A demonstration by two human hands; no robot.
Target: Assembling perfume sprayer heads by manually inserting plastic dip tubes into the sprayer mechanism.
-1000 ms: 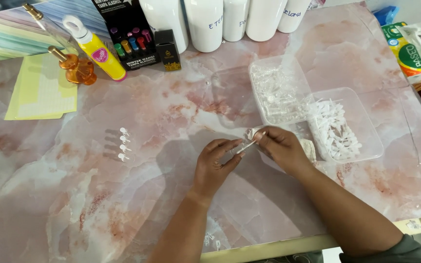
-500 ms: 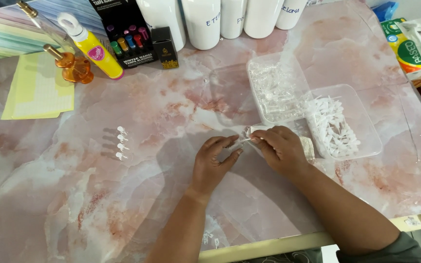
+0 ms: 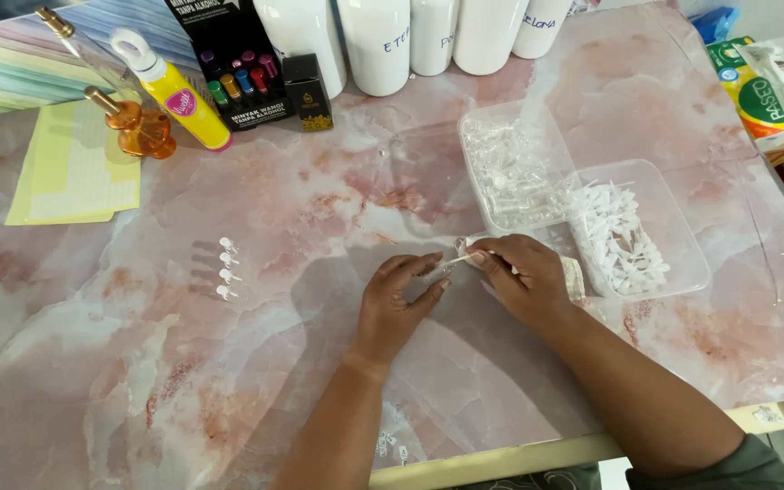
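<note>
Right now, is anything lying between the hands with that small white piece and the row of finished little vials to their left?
Nothing visible does. The left hand and right hand pinch a thin white piece between them; the four small vials lie further left, with only bare marble table between. Both clear trays sit on the opposite side.

Both forearms are extended up from the near edge of the surface [image 3: 229, 381]. The left hand [image 3: 395, 304] is laid palm down, its fingers [image 3: 424, 265] curled toward the right. The right hand [image 3: 526, 281] is placed just beside it, fingers pinched together, the fingertips of both hands nearly met.
</note>
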